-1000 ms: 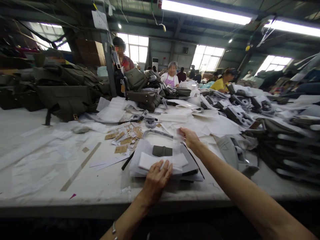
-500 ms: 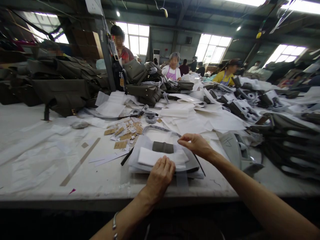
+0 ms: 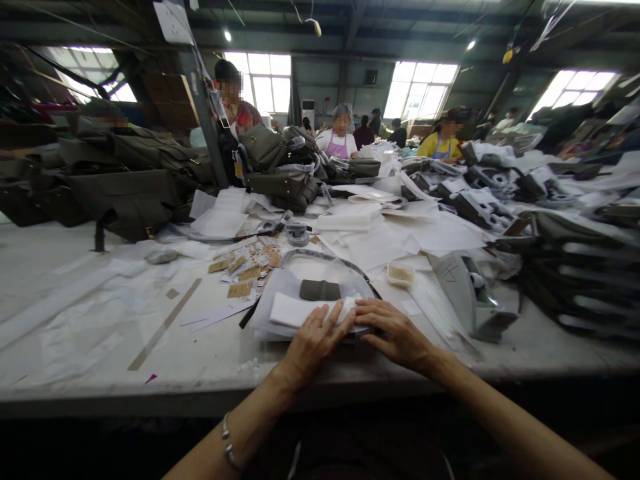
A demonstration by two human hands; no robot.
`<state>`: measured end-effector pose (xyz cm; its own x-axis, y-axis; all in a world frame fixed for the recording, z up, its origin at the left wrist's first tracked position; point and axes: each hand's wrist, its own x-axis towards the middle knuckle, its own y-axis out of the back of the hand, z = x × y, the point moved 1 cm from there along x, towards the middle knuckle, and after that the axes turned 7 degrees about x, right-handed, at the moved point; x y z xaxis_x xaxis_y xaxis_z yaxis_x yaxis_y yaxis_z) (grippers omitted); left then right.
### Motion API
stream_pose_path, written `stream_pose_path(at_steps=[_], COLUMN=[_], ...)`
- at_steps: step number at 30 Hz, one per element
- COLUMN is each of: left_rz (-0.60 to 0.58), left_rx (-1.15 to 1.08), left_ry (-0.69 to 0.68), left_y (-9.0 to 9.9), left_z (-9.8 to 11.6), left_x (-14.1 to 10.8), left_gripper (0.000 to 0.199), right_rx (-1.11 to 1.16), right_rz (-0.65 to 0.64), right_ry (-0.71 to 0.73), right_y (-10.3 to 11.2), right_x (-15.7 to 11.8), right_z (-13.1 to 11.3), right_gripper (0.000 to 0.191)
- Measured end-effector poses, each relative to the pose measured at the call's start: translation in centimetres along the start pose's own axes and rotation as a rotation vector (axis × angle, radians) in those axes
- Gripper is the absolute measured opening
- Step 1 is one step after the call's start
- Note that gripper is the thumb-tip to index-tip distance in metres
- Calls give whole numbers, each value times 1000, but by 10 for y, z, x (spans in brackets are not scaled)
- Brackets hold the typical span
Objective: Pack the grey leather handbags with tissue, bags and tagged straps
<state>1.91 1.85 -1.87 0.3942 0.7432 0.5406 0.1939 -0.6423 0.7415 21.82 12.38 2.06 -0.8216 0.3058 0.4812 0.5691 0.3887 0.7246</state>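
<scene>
Lying well left of the fingers, a long, flat brown strip [image 3: 165,325] slanted across the white-topped bench [image 3: 200,363], with small brown card tags [image 3: 240,289] heaped nearer. Just beyond the fingers sat a dark olive rectangular piece [image 3: 319,290]; before it lay a soft-looking, folded white sheet [image 3: 291,311]. The left hand [image 3: 314,342] rested on that sheet, fingers extended and loosely spread, gripping nothing visible. Beside it, the right hand [image 3: 395,335] touched the sheet's right end with bent fingers; whether they pinched anything could not be told. Pressing well probably meant steadying the sheet with one hand and smoothing lightly with the other, without creases. Farther right stood a clear plastic tub [image 3: 401,273], then a grey, angular holder [image 3: 457,293], its contents unclear. The hands covered the sheet's near right corner.
</scene>
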Motion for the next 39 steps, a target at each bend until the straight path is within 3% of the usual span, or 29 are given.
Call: stream_pose_path(at_steps=[4,10,14,21,24,28,31,35,37,39], left_rz=[-37,-33,-22,-8,-3,2,33,128,180,225], left_rx=[7,-12,-21,10,33,-10,-117,-265,-301,-323], left_ry=[-15,-1,7,32,68,49,52,59,62,73], left_y=[0,-4,-5,-5,-7,-8,-4,9,16,22], left_z=[1,3,3,5,9,7,-8,-36,-47,-55], left_x=[1,1,0,1,2,4,-1,-13,-17,-18], left_gripper=[55,52,49,50,46,41,42,44,44,44], right_rx=[130,198,250,85,-6,38,174,216,265,387], right_rz=[46,31,148,269,332,294,357,623,568,409], right_ry=[-25,-146,-293,-74,-49,-43,-182,-589,-720,-756], right_y=[6,12,10,-16,-29,-23,6,43,40,22], right_x=[-4,1,2,0,0,2,3,0,2,10], right_z=[4,-8,-6,-9,-13,-20,-19,6,25,43], right_gripper=[20,23,27,9,8,9,15,30,34,37])
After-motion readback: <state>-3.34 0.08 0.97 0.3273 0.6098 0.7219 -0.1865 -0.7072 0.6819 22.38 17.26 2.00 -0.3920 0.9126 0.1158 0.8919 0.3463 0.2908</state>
